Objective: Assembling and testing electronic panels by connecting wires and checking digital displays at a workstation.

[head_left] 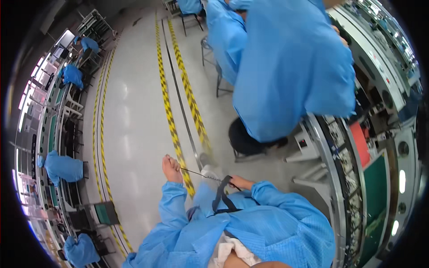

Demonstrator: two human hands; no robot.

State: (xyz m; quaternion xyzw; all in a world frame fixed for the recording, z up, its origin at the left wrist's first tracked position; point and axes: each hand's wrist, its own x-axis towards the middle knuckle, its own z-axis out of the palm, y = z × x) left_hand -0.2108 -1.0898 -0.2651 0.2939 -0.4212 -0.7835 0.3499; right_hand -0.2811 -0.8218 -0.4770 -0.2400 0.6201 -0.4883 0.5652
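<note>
My left hand [171, 169] is raised above the floor, its fingers closed on one end of a thin dark cord [193, 172]. The cord stretches across in front of my body and looks coiled along its right part. My right hand [241, 182] is closed at the top of a black strap [220, 194], close to where the cord reaches it. The strap hangs down against the front of my blue smock [250, 223]. Exactly how the cord and strap join is too small to make out.
Close on my right, a person in a blue smock [295, 67] leans over a production line [328, 147]. A black stool [246, 138] stands behind that person. Yellow-black floor tape [167, 102] marks the aisle. Other workers sit at a line [51, 134] on the left.
</note>
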